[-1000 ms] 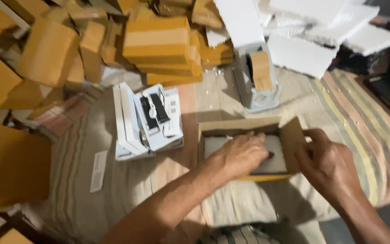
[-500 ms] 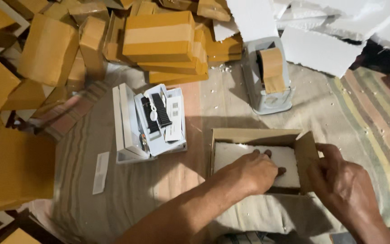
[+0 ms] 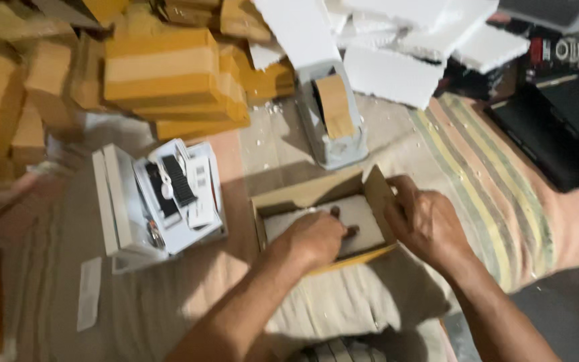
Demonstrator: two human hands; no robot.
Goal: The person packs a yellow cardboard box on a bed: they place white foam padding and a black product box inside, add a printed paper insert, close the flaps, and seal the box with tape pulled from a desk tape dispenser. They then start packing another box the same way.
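Left hand [image 3: 313, 236]: curled, pressed down on white foam pad [image 3: 363, 218] inside open brown cardboard box [image 3: 283, 201].
Right hand [image 3: 427, 221]: gripped box's right flap.

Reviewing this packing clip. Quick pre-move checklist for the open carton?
1. Carton flaps open: ok.
2. White insert lying inside carton: ok; flatness cannot tell.
3. Left hand pressing on insert: ok.
4. Right hand on the right flap: ok.
5. Tape dispenser within reach behind carton: ok, probably.
6. White boxes beside carton, not touching it: ok.
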